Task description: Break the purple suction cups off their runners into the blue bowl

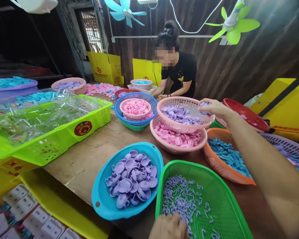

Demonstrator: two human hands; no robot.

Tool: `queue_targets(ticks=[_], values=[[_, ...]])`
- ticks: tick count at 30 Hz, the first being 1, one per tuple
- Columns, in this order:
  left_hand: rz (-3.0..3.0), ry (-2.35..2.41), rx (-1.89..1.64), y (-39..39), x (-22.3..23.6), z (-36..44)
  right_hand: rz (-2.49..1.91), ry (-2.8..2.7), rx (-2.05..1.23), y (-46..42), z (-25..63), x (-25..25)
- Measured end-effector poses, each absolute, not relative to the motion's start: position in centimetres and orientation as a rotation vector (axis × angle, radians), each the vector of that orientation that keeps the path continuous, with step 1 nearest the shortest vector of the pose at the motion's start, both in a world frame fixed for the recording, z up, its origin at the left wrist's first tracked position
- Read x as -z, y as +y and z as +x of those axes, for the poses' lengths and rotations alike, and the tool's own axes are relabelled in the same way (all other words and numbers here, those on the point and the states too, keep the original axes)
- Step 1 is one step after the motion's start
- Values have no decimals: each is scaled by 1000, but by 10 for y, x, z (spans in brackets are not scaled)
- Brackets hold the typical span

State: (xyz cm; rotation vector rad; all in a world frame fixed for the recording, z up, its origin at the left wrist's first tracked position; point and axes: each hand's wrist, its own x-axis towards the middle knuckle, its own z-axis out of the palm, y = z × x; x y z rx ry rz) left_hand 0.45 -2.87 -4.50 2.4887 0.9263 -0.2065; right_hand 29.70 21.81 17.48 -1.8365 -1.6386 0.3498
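Observation:
My right hand reaches over the rim of a pink basket, its fingers closed on a purple plastic piece. Loose purple pieces lie in that basket. Low in the view, my left hand is at the near end of a green basket, fingers curled down among small purple hook-shaped pieces. Its fingertips are hidden, so what they pinch does not show. Beside it, a blue basin holds a heap of purple oval, cup-like pieces.
Under the pink basket sits another holding pink pieces. An orange basket stands right, and a lime crate with clear bags left. Behind nested baskets, a co-worker leans over the table. Fans hang overhead.

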Motion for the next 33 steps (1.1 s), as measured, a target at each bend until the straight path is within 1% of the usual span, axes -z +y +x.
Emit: queue_targets(ticks=[2,4,5,8,12,15,24,26,29,31,33], values=[[2519,954,123,-32,27,4,-1695,-1816,-515,175,282,-177],[2533,985,20,-33,15,3,-1609,-2075,-682,126,259,-161],[2536,993,-11,-33,11,3,-1569,-2228,-746,102,247,-146],[2558,1000,-69,-32,6,4,-1576,-2480,-744,42,218,-81],[2582,1033,-160,-35,2,4,-1694,-2439,-781,2,216,2],[2577,1072,-183,-40,-2,2,-1758,-2208,-689,-9,230,30],[2438,1076,-247,-42,-3,11,-1804,-1907,-510,-34,244,28],[2381,1082,-303,-37,-4,15,-1786,-1881,-526,-37,245,26],[2232,1083,-489,-28,-6,20,-1749,-1874,-603,-39,248,21],[2067,1074,-610,-22,-9,22,-1667,-1861,-676,-41,247,14],[1811,1029,-648,-17,-12,25,-1541,-1836,-723,-44,241,3]])
